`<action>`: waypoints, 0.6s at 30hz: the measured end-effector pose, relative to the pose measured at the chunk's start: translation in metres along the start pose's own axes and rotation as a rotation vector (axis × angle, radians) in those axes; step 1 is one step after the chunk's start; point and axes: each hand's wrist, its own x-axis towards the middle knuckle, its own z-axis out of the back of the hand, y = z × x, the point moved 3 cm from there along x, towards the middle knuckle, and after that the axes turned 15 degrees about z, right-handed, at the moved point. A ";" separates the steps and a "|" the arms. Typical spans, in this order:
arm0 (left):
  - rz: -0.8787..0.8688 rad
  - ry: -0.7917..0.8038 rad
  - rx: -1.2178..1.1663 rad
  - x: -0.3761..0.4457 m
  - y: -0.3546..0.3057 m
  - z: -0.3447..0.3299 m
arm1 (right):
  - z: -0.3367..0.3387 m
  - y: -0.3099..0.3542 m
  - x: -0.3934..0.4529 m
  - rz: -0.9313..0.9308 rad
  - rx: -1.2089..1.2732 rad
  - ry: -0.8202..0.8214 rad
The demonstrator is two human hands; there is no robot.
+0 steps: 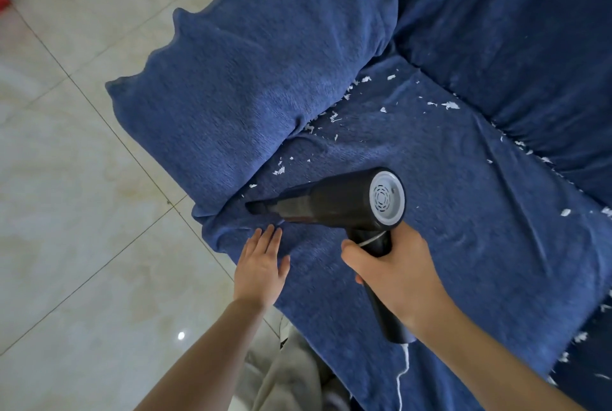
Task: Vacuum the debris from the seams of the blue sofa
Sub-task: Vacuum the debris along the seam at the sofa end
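A blue sofa point(447, 178) fills the right of the view, with an armrest point(251, 79) on its left. White debris point(334, 117) lies along the seam between armrest and seat and along the back seam point(523, 145). My right hand point(397, 274) grips the handle of a black handheld vacuum point(334, 202). Its narrow nozzle point(261, 207) points left into the front end of the armrest seam. My left hand point(261, 265) lies flat on the seat fabric just below the nozzle, fingers straight.
Glossy beige floor tiles point(82, 212) spread to the left of the sofa. A thin white cord point(405, 374) hangs from the vacuum handle. Grey cloth point(291, 374) shows at the bottom edge. More white scraps lie at the seat's right edge point(579, 337).
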 end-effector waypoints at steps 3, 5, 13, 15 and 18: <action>-0.009 -0.024 -0.008 -0.001 0.002 -0.002 | -0.007 -0.003 -0.006 0.015 -0.001 0.009; -0.012 -0.021 -0.022 0.000 0.003 -0.003 | -0.014 -0.005 -0.008 0.003 0.010 0.001; -0.156 -0.177 0.006 0.010 -0.001 -0.002 | -0.038 -0.008 0.009 0.003 0.119 -0.067; -0.160 -0.199 0.012 0.017 -0.005 0.000 | -0.041 -0.009 0.014 0.003 0.136 -0.080; -0.116 -0.271 -0.025 0.029 -0.009 0.007 | -0.037 -0.008 0.019 0.009 0.145 -0.096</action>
